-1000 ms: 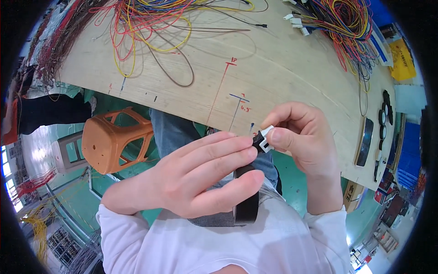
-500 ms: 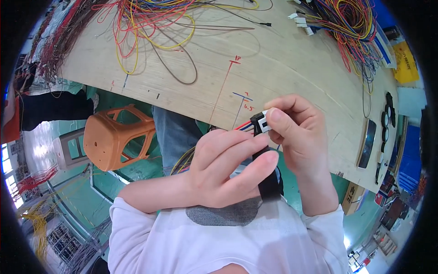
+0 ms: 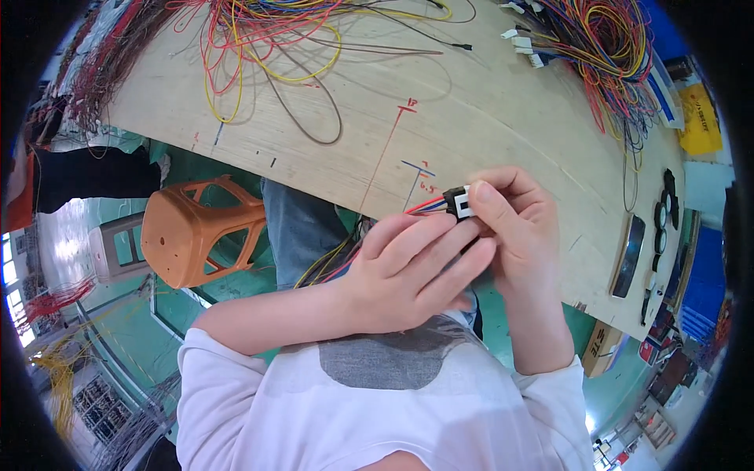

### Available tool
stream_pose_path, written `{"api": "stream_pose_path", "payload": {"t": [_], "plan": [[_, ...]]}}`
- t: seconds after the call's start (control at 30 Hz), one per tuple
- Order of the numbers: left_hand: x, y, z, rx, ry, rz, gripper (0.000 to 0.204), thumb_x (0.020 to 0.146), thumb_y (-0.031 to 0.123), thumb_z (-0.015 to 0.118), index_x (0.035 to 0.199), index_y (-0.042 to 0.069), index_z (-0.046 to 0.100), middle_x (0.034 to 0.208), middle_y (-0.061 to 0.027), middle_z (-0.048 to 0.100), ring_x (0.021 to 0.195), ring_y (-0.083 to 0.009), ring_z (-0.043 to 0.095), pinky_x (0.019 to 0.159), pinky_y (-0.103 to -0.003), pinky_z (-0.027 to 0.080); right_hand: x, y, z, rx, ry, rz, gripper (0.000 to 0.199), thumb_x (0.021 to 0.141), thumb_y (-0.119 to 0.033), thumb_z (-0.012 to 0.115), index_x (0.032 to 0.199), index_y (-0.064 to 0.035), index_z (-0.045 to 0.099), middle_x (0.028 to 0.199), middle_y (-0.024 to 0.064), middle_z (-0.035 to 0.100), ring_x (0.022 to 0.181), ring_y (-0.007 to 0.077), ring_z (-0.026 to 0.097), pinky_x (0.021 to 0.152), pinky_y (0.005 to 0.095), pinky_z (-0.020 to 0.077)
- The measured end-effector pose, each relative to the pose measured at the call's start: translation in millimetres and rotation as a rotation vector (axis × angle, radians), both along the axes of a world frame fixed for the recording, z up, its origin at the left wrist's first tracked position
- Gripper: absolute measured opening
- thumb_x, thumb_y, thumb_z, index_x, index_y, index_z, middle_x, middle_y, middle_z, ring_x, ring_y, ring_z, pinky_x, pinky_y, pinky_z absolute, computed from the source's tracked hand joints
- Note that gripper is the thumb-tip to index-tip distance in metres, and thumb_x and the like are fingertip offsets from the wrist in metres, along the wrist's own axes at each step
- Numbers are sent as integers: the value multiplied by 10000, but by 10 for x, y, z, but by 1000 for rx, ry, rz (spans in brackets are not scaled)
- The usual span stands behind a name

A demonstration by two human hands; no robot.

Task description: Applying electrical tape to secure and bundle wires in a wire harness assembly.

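Note:
Between the thumb and index finger of my right hand (image 3: 522, 224) is a small black-and-white connector (image 3: 462, 203). Red, blue and other coloured wires (image 3: 425, 207) run from its left side. They pass behind my left hand (image 3: 420, 271), whose back faces up and whose fingers reach across toward the connector. My left fingers seem to close on these wires from above; the thumb and the grip itself are hidden. Below, to the left of my left wrist, more of the wires (image 3: 318, 271) hang past the table edge.
The wooden table (image 3: 487, 118) carries red and blue marked lines. Loose coloured wires (image 3: 271, 39) lie at the far left, and a wire bundle with white connectors (image 3: 605, 47) at the far right. A dark flat device (image 3: 629, 257) rests at the right edge. An orange stool (image 3: 177, 235) stands left.
The broad black strip that hung below the connector is out of sight now. My left hand has shifted right, its fingers nearer my right hand. The right hand still pinches the connector.

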State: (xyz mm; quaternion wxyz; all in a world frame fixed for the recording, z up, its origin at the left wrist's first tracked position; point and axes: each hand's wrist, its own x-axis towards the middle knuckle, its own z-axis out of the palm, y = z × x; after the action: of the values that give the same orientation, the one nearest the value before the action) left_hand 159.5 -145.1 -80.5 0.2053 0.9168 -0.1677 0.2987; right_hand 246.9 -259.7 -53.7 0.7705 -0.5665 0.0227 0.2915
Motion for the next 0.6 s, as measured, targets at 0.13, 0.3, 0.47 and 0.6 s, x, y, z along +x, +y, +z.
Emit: {"api": "stream_pose_path", "payload": {"t": [0.13, 0.3, 0.47, 0.6], "plan": [[130, 138, 97, -278, 42, -166, 314, 650, 347, 664, 822, 95, 592, 903, -38, 551, 816, -204, 468, 652, -307, 362, 22, -51, 19, 10, -79, 45, 96, 749, -36, 595, 825, 4, 550, 750, 48, 584, 659, 78, 537, 581, 201, 444], [238, 107, 26, -674, 210, 56, 526, 579, 9, 669, 1034, 59, 410, 894, -130, 406, 800, -283, 465, 559, -330, 408, -15, -43, 101, 52, -124, 75, 104, 738, -8, 594, 828, 7, 545, 746, 35, 562, 659, 72, 521, 581, 198, 431], [273, 135, 75, -1175, 672, 58, 638, 622, -58, 605, 1171, 18, 288, 899, -118, 501, 793, -196, 541, 651, -267, 441, 9, -77, 69, 122, -271, 136, 108, 739, 22, 564, 843, 14, 539, 744, 19, 518, 654, 63, 491, 587, 184, 397], [311, 271, 241, -1905, 988, -333, 438, 673, 72, 629, 1055, 4, 425, 925, -61, 528, 813, -115, 516, 716, -261, 425, -40, -41, 137, 119, -307, 146, 117, 730, 26, 566, 841, 5, 539, 735, 8, 497, 666, 62, 473, 591, 189, 381]]}}
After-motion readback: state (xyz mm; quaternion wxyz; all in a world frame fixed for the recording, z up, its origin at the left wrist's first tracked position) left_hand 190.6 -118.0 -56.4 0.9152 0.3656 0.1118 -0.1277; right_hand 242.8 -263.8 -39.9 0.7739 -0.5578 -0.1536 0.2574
